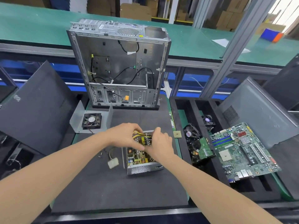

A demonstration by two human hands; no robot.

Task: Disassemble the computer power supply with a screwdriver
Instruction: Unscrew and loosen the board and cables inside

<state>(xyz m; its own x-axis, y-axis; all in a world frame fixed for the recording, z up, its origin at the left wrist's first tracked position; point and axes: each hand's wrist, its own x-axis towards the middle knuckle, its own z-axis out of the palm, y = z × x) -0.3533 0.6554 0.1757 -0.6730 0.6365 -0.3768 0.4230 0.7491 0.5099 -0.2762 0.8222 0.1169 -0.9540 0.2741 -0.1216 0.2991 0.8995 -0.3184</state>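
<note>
Left hand (124, 137) and right hand (160, 143) grip wires (137, 135) at the supply's (140, 169) far end. A fan (91, 121) lies beyond.

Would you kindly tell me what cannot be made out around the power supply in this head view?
Head view:
Far end of the power supply: covered by the left hand and right hand.
Right hand's grip: hidden by its own fingers.
Small dark bits beside the white connector: too small to identify.
Screwdriver: nowhere visible.

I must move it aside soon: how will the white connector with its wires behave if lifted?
The white connector looks small and plastic, so probably light. Its thin wires lie curved on the mat, so likely floppy.
</note>
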